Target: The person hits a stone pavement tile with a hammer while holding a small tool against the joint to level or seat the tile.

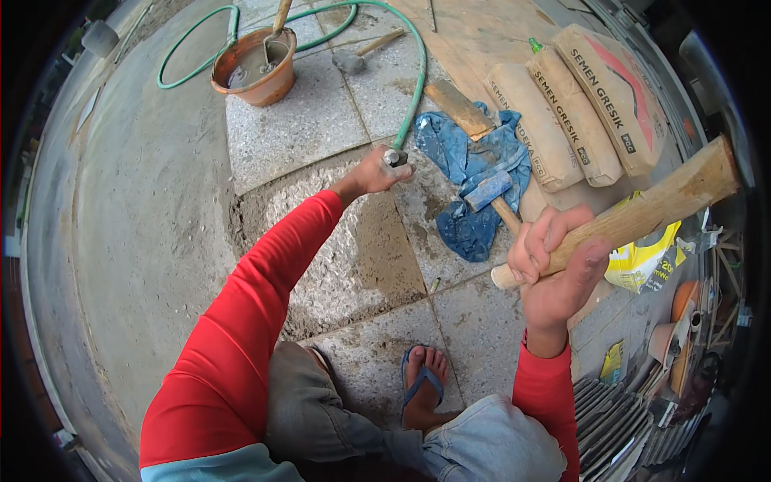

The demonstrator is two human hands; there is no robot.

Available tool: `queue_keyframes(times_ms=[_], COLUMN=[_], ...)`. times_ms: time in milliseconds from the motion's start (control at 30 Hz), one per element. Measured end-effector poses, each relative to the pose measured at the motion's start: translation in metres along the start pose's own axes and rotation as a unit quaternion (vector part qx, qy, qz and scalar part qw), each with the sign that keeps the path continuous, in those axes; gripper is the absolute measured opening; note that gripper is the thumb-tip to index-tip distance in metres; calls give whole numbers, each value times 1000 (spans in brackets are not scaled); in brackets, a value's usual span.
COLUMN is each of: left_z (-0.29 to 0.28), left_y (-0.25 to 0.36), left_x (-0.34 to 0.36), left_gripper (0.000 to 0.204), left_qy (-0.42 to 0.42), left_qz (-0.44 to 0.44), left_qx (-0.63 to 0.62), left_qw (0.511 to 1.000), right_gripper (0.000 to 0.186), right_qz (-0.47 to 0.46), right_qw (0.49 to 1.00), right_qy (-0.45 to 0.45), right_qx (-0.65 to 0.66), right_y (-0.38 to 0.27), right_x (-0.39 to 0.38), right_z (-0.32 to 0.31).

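My left hand (pixel 377 171) is closed around the end of a green hose (pixel 416 96), where a grey metallic fitting shows by the thumb. It is above a wet, sandy paving slab (pixel 345 241). In my right hand (pixel 554 261) is a thick length of wood (pixel 650 205), tilted up to the right, fingers wrapped round its lower part. Just beyond that hand, a mallet (pixel 488 191) with a worn blue head lies on a crumpled blue cloth (pixel 466 229); part of its handle is hidden behind my fingers. A short wooden block (pixel 459 111) rests at the cloth's far edge.
An orange-brown bucket (pixel 261 95) of grey slurry, with a trowel (pixel 275 48) in it, stands far left. A second mallet (pixel 349 62) lies nearby. Several paper sacks (pixel 606 104) lie at right, above a yellow-white bag (pixel 646 261). Smooth grey cement (pixel 152 241) spreads left.
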State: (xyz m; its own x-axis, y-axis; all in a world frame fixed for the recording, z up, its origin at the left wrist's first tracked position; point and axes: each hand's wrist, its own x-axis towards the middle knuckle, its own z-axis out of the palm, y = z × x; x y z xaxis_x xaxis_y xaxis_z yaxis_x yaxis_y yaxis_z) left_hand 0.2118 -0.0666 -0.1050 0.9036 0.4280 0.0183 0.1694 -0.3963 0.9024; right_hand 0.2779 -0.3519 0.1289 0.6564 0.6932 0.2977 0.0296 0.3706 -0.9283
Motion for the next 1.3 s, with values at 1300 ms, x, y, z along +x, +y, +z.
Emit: queue_keyframes(times_ms=[1300], left_z=[2], left_y=[12], left_x=[-20], left_gripper=[55], left_qy=[-56], left_qz=[20], left_qx=[74], left_qw=[995], right_gripper=[49], right_qz=[76], right_qw=[913], right_qy=[-176], right_qx=[-361], right_y=[98], right_x=[-67], right_z=[-17])
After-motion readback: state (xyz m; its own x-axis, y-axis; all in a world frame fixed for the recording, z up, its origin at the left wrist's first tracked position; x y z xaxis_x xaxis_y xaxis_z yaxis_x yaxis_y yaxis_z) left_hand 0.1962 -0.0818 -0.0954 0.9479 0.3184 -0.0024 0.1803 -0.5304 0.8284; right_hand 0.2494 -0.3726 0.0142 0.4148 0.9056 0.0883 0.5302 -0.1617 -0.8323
